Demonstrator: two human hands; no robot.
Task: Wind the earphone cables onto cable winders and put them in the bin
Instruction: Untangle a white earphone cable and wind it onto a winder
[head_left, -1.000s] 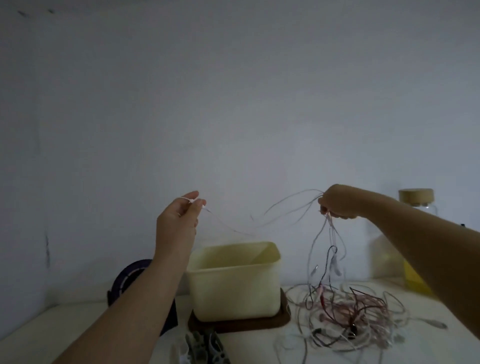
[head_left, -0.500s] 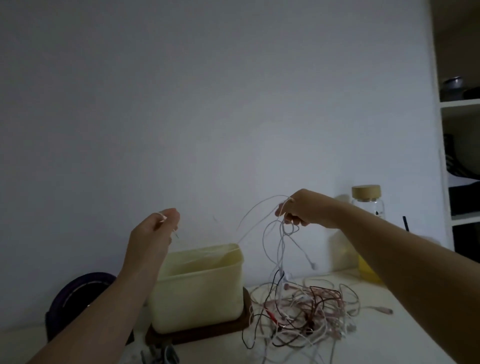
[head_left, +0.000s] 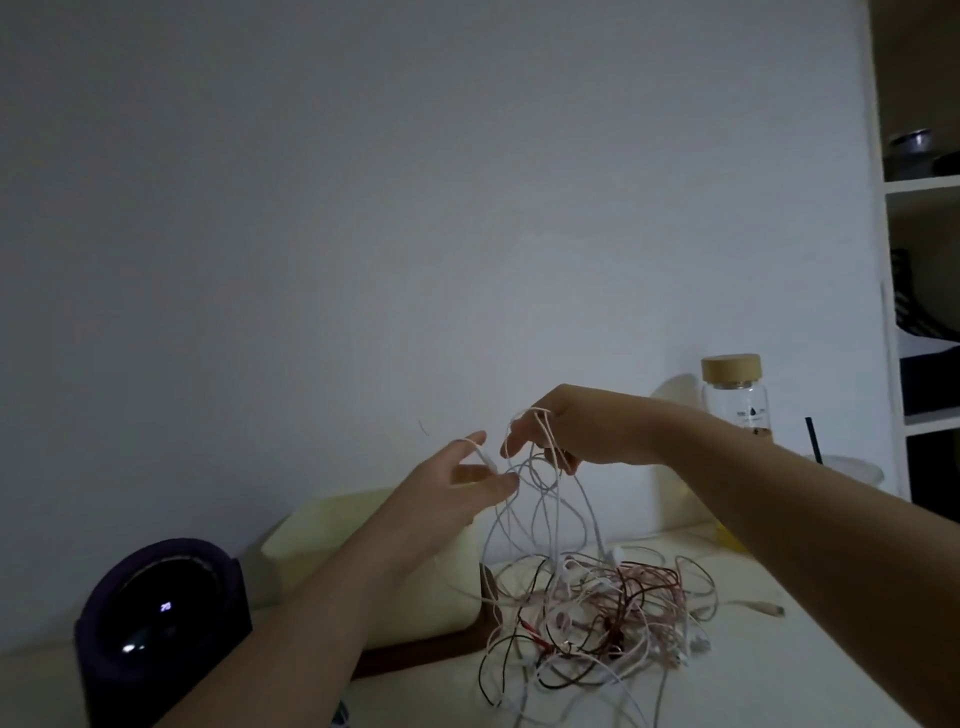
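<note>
Right hand (head_left: 582, 434) pinches loops of the white earphone cable (head_left: 557, 514), which hangs vertically into the tangle (head_left: 597, 608) mid-bench. Left hand (head_left: 457, 488) is just beside it, fingers spread, a strand across them; grip unclear. Bin (head_left: 322, 530) is left of the cable, nearer the left hand.

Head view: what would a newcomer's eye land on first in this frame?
Two hands are raised mid-frame: the right hand pinches loops of white cable that hang to the table, and the left hand reaches in with spread fingers against a strand. Below them a tangle of white, red and black cables sprawls on the table, right of the cream bin. A dark round device sits at far left.
</note>
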